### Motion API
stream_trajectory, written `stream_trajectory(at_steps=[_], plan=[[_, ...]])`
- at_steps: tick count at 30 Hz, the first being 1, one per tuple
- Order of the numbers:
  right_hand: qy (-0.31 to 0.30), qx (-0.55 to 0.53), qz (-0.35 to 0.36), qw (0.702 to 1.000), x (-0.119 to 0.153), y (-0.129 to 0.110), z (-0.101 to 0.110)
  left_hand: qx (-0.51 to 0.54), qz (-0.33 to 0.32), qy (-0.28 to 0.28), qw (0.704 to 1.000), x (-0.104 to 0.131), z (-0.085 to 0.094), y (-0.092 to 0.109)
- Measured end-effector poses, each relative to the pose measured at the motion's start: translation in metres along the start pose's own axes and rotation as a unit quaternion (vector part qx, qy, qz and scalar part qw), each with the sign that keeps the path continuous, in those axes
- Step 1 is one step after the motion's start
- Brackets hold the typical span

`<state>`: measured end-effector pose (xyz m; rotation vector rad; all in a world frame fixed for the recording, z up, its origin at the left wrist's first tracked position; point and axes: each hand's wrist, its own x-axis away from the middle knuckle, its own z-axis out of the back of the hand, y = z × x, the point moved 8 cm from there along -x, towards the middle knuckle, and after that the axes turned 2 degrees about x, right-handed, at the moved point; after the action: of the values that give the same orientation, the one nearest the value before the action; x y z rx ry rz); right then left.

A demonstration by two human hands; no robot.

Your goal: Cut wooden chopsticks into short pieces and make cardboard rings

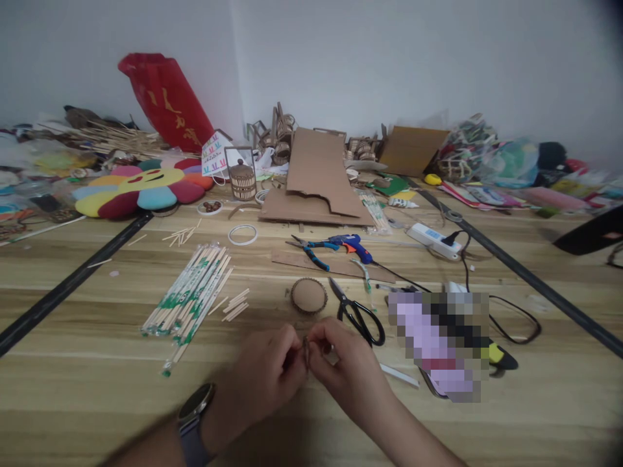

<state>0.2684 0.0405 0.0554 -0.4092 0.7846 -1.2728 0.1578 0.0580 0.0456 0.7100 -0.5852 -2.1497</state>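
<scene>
My left hand (270, 360) and my right hand (343, 360) meet at the front middle of the table, fingertips pinched together. Between them is a small, thin brown piece (306, 349), seen edge-on; its kind is too hidden to name. Just beyond the fingertips lies a round cardboard disc (309, 296) with a dark, rope-like rim. Black-handled scissors (357, 312) rest beside my right hand, blades pointing away. Left of the disc are short cut sticks (237, 305) and a bundle of wrapped chopsticks (189, 292).
Pliers (311, 250) and a blue glue gun (354, 246) lie on a cardboard strip. Its cord runs right, near a power strip (434, 241) and a pixelated purple object (431, 344). Cardboard sheets (316, 168), a small wooden bucket (242, 180) and a flower cushion (146, 185) stand behind.
</scene>
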Motion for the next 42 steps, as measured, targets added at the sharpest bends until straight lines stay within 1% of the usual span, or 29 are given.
stream_trajectory(at_steps=[3, 5, 6, 8, 10, 11, 13, 15, 16, 17, 18, 19, 21, 23, 24, 25, 26, 27, 28, 29, 30, 31, 32, 33, 34, 36, 39, 42], plan=[[0.014, -0.017, -0.008, 1.0, -0.002, 0.003, 0.003, 0.058, 0.039, 0.025, 0.997, 0.0, 0.004, -0.007], [0.027, -0.036, -0.023, 0.999, -0.004, 0.008, 0.008, 0.145, 0.098, 0.047, 0.983, -0.002, 0.007, -0.02], [0.035, -0.052, -0.033, 0.998, -0.006, 0.011, 0.011, 0.201, 0.135, 0.059, 0.969, -0.003, 0.008, -0.028], [0.046, -0.109, -0.057, 0.991, -0.01, 0.019, 0.017, 0.312, 0.202, 0.089, 0.924, -0.006, 0.009, -0.045], [0.049, -0.215, -0.093, 0.971, -0.014, 0.03, 0.021, 0.393, 0.243, 0.133, 0.877, -0.009, 0.013, -0.06], [0.051, -0.281, -0.115, 0.951, -0.016, 0.037, 0.022, 0.421, 0.255, 0.156, 0.857, -0.011, 0.015, -0.067], [0.07, -0.413, -0.158, 0.894, -0.02, 0.054, 0.027, 0.461, 0.274, 0.191, 0.822, -0.013, 0.019, -0.078], [0.119, -0.516, -0.18, 0.829, -0.023, 0.074, 0.039, 0.487, 0.293, 0.212, 0.795, -0.013, 0.021, -0.085], [0.147, -0.551, -0.18, 0.801, -0.025, 0.085, 0.047, 0.495, 0.3, 0.22, 0.785, -0.013, 0.022, -0.088], [0.175, -0.576, -0.175, 0.779, -0.026, 0.095, 0.057, 0.5, 0.304, 0.227, 0.778, -0.013, 0.022, -0.09], [0.201, -0.591, -0.166, 0.764, -0.027, 0.106, 0.067, 0.502, 0.307, 0.232, 0.774, -0.013, 0.023, -0.091], [0.23, -0.596, -0.149, 0.755, -0.027, 0.115, 0.079, 0.502, 0.309, 0.238, 0.772, -0.013, 0.024, -0.091], [0.307, -0.575, -0.112, 0.751, -0.024, 0.131, 0.104, 0.5, 0.315, 0.248, 0.768, -0.012, 0.025, -0.093], [0.412, -0.497, -0.079, 0.76, -0.013, 0.14, 0.128, 0.498, 0.32, 0.254, 0.765, -0.012, 0.025, -0.094], [0.454, -0.434, -0.071, 0.775, -0.007, 0.139, 0.137, 0.497, 0.32, 0.255, 0.765, -0.012, 0.025, -0.094], [0.471, -0.36, -0.067, 0.803, -0.004, 0.134, 0.141, 0.496, 0.319, 0.256, 0.766, -0.012, 0.026, -0.094], [0.453, -0.278, -0.065, 0.845, -0.005, 0.126, 0.14, 0.494, 0.316, 0.256, 0.769, -0.013, 0.026, -0.094], [0.4, -0.194, -0.06, 0.894, -0.011, 0.114, 0.133, 0.492, 0.311, 0.255, 0.772, -0.013, 0.027, -0.093], [0.318, -0.112, -0.047, 0.94, -0.019, 0.102, 0.12, 0.49, 0.305, 0.256, 0.776, -0.013, 0.028, -0.092], [0.226, -0.038, -0.022, 0.973, -0.026, 0.09, 0.102, 0.487, 0.298, 0.257, 0.78, -0.014, 0.029, -0.092], [0.141, 0.027, 0.015, 0.99, -0.03, 0.078, 0.082, 0.484, 0.291, 0.257, 0.784, -0.014, 0.031, -0.091], [0.075, 0.082, 0.057, 0.992, -0.031, 0.067, 0.065, 0.48, 0.284, 0.259, 0.789, -0.015, 0.032, -0.09], [0.032, 0.127, 0.094, 0.987, -0.031, 0.058, 0.051, 0.476, 0.277, 0.26, 0.793, -0.015, 0.034, -0.09], [0.006, 0.165, 0.125, 0.978, -0.03, 0.052, 0.041, 0.472, 0.271, 0.263, 0.797, -0.015, 0.036, -0.09], [-0.008, 0.194, 0.147, 0.97, -0.029, 0.049, 0.033, 0.47, 0.264, 0.265, 0.799, -0.015, 0.038, -0.09], [-0.012, 0.239, 0.168, 0.956, -0.028, 0.047, 0.027, 0.474, 0.254, 0.268, 0.799, -0.014, 0.04, -0.09], [0.008, 0.285, 0.167, 0.944, -0.028, 0.051, 0.028, 0.484, 0.243, 0.27, 0.796, -0.014, 0.042, -0.091], [0.021, 0.308, 0.164, 0.937, -0.028, 0.051, 0.029, 0.485, 0.241, 0.266, 0.797, -0.014, 0.041, -0.089]])
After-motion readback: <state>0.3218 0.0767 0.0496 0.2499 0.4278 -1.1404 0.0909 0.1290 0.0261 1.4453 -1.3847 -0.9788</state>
